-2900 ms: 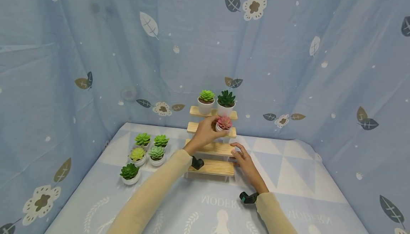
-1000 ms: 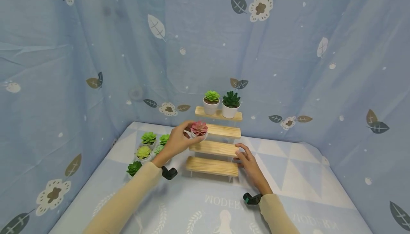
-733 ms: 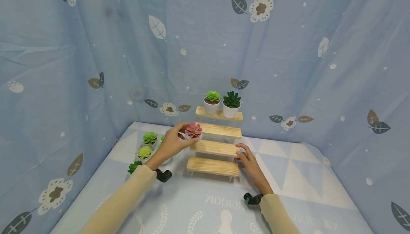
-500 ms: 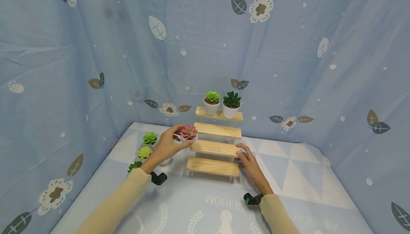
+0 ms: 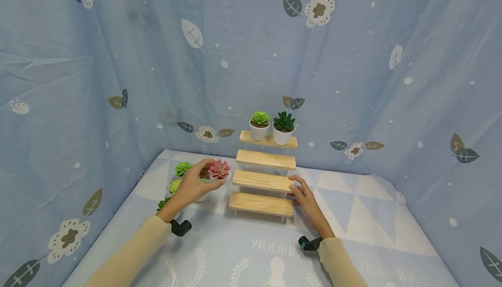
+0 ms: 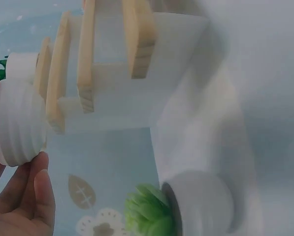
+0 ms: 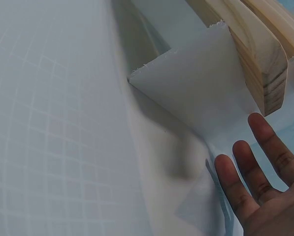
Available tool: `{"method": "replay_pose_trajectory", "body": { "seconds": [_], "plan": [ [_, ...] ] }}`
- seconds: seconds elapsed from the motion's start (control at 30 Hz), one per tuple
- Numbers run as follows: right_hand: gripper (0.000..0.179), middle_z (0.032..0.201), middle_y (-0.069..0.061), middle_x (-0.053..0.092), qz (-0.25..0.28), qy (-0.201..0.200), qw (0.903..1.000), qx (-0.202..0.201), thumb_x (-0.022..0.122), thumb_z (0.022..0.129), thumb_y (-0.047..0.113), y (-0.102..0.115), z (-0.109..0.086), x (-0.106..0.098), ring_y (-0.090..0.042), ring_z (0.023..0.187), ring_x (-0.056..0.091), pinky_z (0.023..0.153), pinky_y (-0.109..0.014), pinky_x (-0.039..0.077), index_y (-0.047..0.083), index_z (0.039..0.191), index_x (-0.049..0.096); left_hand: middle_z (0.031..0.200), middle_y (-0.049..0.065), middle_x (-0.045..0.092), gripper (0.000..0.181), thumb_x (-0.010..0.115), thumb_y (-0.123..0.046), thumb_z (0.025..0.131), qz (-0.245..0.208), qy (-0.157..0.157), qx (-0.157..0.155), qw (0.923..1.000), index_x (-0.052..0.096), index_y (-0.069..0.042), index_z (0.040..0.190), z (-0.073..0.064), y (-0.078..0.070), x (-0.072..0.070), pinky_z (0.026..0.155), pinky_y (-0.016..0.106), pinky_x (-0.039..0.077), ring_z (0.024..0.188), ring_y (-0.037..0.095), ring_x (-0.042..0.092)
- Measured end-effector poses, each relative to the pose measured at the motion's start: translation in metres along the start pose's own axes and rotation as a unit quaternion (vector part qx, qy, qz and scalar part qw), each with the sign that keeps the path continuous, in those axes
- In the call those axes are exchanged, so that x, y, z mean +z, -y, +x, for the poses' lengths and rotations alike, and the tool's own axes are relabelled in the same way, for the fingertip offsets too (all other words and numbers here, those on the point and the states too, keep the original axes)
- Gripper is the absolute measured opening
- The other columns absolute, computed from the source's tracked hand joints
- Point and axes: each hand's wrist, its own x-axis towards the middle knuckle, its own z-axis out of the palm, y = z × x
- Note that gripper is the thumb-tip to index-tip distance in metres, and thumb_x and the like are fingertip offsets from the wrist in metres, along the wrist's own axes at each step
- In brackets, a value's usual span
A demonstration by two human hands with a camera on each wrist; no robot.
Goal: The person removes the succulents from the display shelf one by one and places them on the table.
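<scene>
My left hand (image 5: 191,187) holds a pink potted succulent (image 5: 219,170) by its pot, thumb on the near side and fingers on the far side. It is in the air left of the wooden tiered stand (image 5: 260,203). The left wrist view shows its ribbed white pot (image 6: 18,123) against the fingertips. My right hand (image 5: 306,200) is at the stand's right end, around the second shelf from the bottom. In the right wrist view, three extended fingers (image 7: 257,169) are beside the shelf end (image 7: 272,83); whether they touch it I cannot tell.
On the top shelf stand a light green succulent (image 5: 259,125) and a dark green one (image 5: 283,128), both in white pots. Several green potted succulents, among them one at the back (image 5: 182,168), are on the table, partly behind my left hand. A patterned blue curtain (image 5: 235,51) surrounds the table.
Earlier my left hand had the pink succulent at the third shelf from the bottom; it has since moved left and down, away from the stand. My right hand has stayed at the stand.
</scene>
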Motion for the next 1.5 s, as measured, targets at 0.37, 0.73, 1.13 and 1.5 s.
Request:
{"method": "replay_pose_trajectory", "body": {
  "seconds": [0.37,0.73,1.13,1.5],
  "plan": [
    [0.049,0.139,-0.021,0.057,-0.005,-0.006,1.0,0.001,0.056,0.106,0.046,-0.002,0.0,0.0,-0.039,0.119,0.06,0.09,-0.042,0.054,0.025,0.149,0.046,0.124,0.005,0.067,0.069,0.087,-0.044,0.083,0.038,0.003,-0.021,0.9991,0.06,-0.013,0.139,-0.021,0.011,-0.014,0.088,0.048,0.055,0.103,0.023,0.064],
    [0.048,0.139,-0.021,0.058,-0.005,-0.009,0.9999,0.002,0.057,0.106,0.046,-0.002,0.0,0.001,-0.039,0.119,0.061,0.09,-0.043,0.054,0.027,0.148,0.047,0.12,0.004,0.067,0.068,0.088,-0.042,0.083,0.042,0.01,-0.015,0.9989,0.061,-0.009,0.136,-0.037,0.024,-0.024,0.089,0.052,0.056,0.101,0.019,0.065],
    [0.046,0.141,-0.019,0.057,0.001,-0.004,1.0,0.004,0.057,0.105,0.048,0.0,0.001,0.0,-0.038,0.12,0.061,0.093,-0.046,0.053,0.032,0.147,0.048,0.122,0.007,0.065,0.068,0.089,-0.041,0.081,0.072,0.012,-0.016,0.9972,0.063,-0.008,0.135,-0.053,0.031,-0.029,0.088,0.053,0.055,0.102,0.025,0.063],
    [0.047,0.141,-0.019,0.056,0.001,-0.005,1.0,0.003,0.057,0.105,0.05,-0.001,0.0,0.001,-0.038,0.119,0.062,0.093,-0.048,0.054,0.033,0.148,0.047,0.115,0.002,0.068,0.062,0.091,-0.033,0.079,0.111,0.032,-0.005,0.9933,0.066,-0.008,0.13,-0.068,0.041,-0.03,0.084,0.049,0.055,0.099,0.023,0.063]
  ]
}}
